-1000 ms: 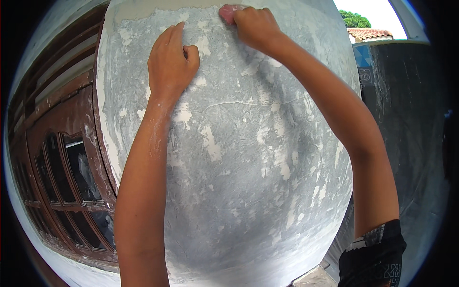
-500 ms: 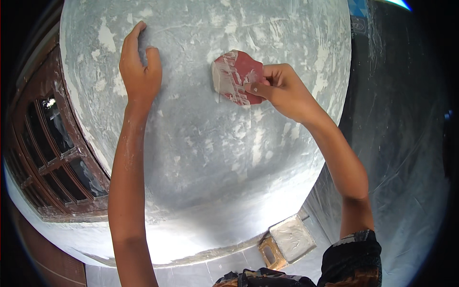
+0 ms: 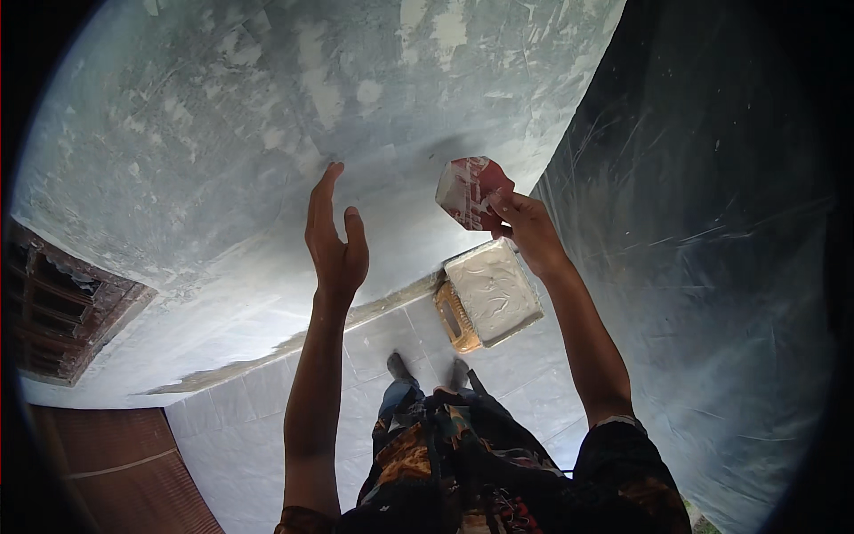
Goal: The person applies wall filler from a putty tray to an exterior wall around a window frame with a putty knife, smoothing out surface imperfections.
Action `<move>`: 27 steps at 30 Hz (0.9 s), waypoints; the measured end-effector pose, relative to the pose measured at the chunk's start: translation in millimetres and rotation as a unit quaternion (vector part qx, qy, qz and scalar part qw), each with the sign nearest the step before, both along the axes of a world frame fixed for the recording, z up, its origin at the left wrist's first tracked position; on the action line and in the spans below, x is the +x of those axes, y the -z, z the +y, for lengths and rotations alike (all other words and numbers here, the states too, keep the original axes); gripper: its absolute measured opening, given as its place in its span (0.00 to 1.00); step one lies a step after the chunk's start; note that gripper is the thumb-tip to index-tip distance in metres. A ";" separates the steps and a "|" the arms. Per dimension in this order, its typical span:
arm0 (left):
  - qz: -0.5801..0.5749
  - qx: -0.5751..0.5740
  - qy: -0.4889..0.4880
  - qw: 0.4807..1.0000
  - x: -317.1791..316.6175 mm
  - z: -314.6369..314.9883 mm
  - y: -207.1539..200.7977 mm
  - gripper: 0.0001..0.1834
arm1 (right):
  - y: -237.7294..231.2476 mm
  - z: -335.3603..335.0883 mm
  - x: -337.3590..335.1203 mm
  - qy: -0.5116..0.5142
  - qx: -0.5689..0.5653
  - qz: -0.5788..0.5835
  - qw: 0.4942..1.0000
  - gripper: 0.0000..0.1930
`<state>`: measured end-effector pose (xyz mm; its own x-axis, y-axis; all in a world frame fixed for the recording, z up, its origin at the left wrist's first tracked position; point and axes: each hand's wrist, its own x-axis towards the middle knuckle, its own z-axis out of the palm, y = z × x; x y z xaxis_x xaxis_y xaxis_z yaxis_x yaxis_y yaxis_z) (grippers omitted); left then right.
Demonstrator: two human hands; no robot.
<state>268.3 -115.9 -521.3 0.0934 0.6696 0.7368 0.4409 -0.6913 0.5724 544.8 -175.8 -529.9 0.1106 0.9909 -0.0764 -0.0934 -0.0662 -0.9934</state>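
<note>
My right hand (image 3: 531, 233) grips a red putty spreader (image 3: 501, 182) between thumb and fingers. Whitish putty coats the spreader's left part. It is held near the lower right part of a grey wall (image 3: 222, 151) that is patched with white smears. Below the spreader is a square tub (image 3: 540, 318) filled with pale putty (image 3: 491, 289). My left hand (image 3: 338, 254) is open and empty, its fingers stretched out and its thumb apart, near the wall; I cannot tell whether it touches.
A yellow-brown piece with an oblong opening (image 3: 457, 318) adjoins the tub's left side. A brown wooden window frame (image 3: 80, 307) is at the left. Dark sheeting (image 3: 694, 240) hangs on the right. My feet stand on the grey floor covering (image 3: 253, 436), near a brown ribbed panel (image 3: 133, 463).
My view has tipped downward, bringing the tub, floor and my feet further into sight. The spreader in my right hand has come off the wall surface, toward the tub. My left hand remains open.
</note>
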 end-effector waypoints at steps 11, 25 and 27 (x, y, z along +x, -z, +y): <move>0.061 -0.273 0.078 0.957 78.3 -36.0 197.8 0.24 | 201.3 -51.1 50.6 0.074 -0.186 0.095 0.975 0.16; 0.109 -0.384 0.118 0.909 116.2 -54.5 338.7 0.23 | 428.6 -87.1 94.4 0.103 -0.239 -0.177 0.949 0.16; 0.117 -0.394 0.118 0.904 109.5 -59.8 354.2 0.23 | 438.1 -83.7 86.3 0.068 -0.252 -0.212 0.942 0.16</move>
